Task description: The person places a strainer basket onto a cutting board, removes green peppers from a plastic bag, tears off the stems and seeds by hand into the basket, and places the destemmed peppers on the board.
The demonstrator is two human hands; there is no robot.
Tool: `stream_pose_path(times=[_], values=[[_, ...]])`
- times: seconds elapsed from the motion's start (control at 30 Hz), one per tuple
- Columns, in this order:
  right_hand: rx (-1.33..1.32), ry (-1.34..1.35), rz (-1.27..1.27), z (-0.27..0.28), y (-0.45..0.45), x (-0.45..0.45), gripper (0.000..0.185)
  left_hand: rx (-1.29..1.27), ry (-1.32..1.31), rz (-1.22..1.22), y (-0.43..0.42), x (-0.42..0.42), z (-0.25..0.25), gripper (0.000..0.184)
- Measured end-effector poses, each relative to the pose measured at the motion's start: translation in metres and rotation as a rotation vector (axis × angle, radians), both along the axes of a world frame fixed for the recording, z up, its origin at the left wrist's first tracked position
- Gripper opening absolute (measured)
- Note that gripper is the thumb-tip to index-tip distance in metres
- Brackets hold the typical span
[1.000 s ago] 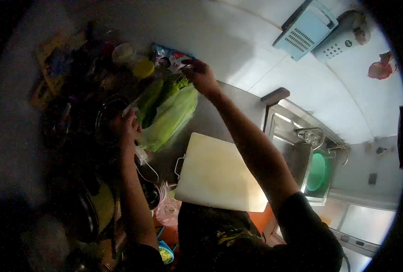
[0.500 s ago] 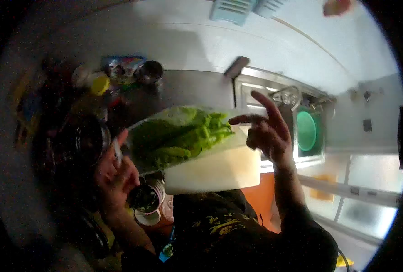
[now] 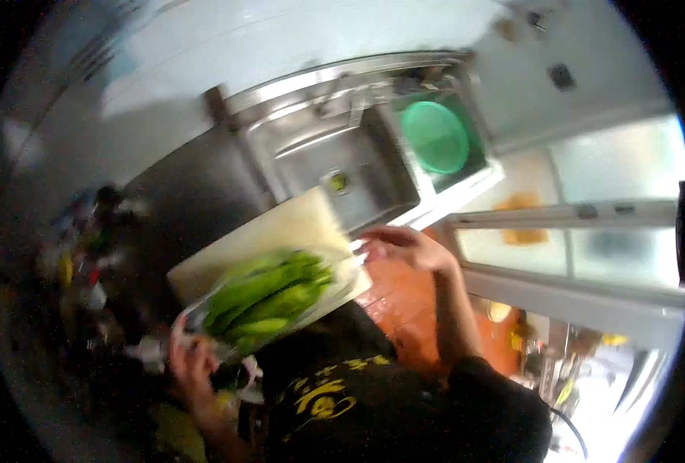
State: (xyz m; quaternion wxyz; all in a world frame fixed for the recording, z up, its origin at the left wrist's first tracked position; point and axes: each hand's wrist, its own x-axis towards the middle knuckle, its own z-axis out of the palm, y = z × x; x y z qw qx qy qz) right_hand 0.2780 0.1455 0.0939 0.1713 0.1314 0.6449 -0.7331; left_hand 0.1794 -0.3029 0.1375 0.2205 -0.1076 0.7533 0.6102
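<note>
A clear plastic bag of long green peppers (image 3: pixel 269 297) is held low over a pale cutting board (image 3: pixel 296 224). My left hand (image 3: pixel 192 359) is closed on the bag's left end, fingers bunched around the plastic. At the opposite end, my right hand (image 3: pixel 396 247) has its fingers drawn together on what looks like the bag's whitish edge, though blur hides the exact grip. The peppers lie side by side inside and look bright green through the film.
Beyond the board is a steel sink (image 3: pixel 342 166) with a bit of green at its drain. A green basin (image 3: pixel 435 137) sits in the compartment to its right. Dim clutter (image 3: pixel 88 262) crowds the left of the counter. Orange floor (image 3: pixel 404 309) shows below my right arm.
The view has swung toward the sink. My right hand's spread fingers have come together at the bag's right end. The bag now appears lower, over the board.
</note>
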Motion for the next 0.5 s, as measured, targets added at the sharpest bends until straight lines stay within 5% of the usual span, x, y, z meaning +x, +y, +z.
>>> stream_pose_path(times=[0.07, 0.13, 0.23, 0.33, 0.37, 0.43, 0.5], values=[[0.010, -0.362, -0.268, -0.090, 0.089, -0.001, 0.044, -0.031, 0.100, -0.058, -0.003, 0.003, -0.013, 0.049], [1.691, -0.227, -0.334, -0.170, 0.138, 0.015, 0.043, -0.206, 0.172, -0.018, -0.009, 0.016, -0.033, 0.043], [0.815, -0.180, -0.889, -0.294, 0.250, 0.030, 0.036, -0.322, 0.209, 0.076, -0.013, 0.020, -0.047, 0.040], [0.072, -0.303, -1.341, -0.305, 0.284, 0.024, 0.037, -0.432, 0.299, 0.050, -0.023, 0.029, -0.032, 0.039], [0.380, -0.183, -1.153, -0.335, 0.299, 0.039, 0.045, -0.437, 0.337, 0.072, -0.008, 0.029, -0.025, 0.040], [0.994, -0.358, -0.876, -0.340, 0.320, 0.048, 0.049, -0.457, 0.427, 0.107, 0.027, 0.024, -0.014, 0.040], [1.264, -0.491, -0.651, -0.348, 0.344, 0.061, 0.053, -0.563, 0.539, 0.172, 0.052, 0.027, 0.009, 0.039]])
